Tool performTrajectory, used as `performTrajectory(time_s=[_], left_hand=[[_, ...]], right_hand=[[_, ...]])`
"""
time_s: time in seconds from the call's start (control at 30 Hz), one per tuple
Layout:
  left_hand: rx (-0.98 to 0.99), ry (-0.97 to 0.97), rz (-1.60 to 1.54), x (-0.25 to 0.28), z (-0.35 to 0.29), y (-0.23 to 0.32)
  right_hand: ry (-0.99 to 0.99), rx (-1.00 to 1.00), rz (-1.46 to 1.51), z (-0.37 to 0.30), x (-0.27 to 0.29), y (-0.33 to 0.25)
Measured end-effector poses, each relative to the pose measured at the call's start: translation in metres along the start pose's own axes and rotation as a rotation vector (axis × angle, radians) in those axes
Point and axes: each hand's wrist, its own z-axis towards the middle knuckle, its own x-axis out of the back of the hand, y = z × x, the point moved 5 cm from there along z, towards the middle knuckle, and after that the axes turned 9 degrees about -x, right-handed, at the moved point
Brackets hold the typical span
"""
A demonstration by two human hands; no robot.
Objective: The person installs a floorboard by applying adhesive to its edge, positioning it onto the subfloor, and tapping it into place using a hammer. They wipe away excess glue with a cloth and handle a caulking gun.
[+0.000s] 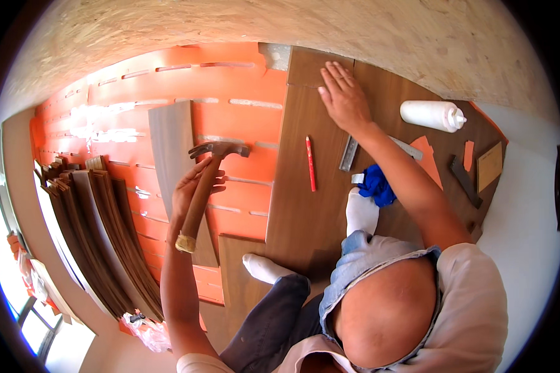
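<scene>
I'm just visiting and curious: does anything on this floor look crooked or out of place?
Yes: one loose grey-brown plank lies alone on the orange underlay, apart from the laid boards and the stack. Tools and a blue cloth are scattered, nothing spilled.

Left arm: bare, rises from the lower edge, elbow bent, forearm upright.
Left hand [195,186]: raised clear of the floor, fingers curled shut around a hammer [205,180] handle, thumb side toward the camera.
Right arm: bare from a short pale sleeve, stretched forward and nearly straight.
Right hand [343,98]: palm down, fingers straight and close together, pressed flat on the brown floor plank [305,186] near its far end by the wall.
</scene>
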Motion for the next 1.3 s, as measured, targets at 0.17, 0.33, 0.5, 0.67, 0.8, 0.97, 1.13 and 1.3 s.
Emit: performTrajectory(time_s=[0.17,0.33,0.5,0.67,0.8,0.97,1.13,1.3], left_hand=[[0.127,-0.02,0.25,-0.008,-0.007,0.002],[0.023,0.094,0.744,-0.027,0.004,0.006],[-0.159,0.08,0.697,-0.059,0.063,0.02],[-0.284,0.097,0.774,-0.09,0.127,0.037],[-0.294,0.062,0.729,-0.109,0.147,0.028],[-0.292,-0.027,0.815,-0.109,0.152,0.029],[-0.247,0.01,0.769,-0.1,0.158,0.03],[-0.273,0.006,0.859,-0.115,0.148,0.028]], right_hand=[[-0.032,0.013,-0.019,-0.025,0.01,0.017],[-0.063,0.036,0.071,-0.027,0.012,0.029],[-0.052,0.066,0.112,-0.032,0.018,0.034],[-0.045,0.075,0.113,-0.031,0.017,0.035],[-0.025,0.077,0.107,-0.032,0.019,0.033],[-0.009,0.08,0.115,-0.03,0.023,0.031],[0.014,0.077,0.103,-0.033,0.022,0.032],[0.024,0.074,0.1,-0.032,0.024,0.031]])
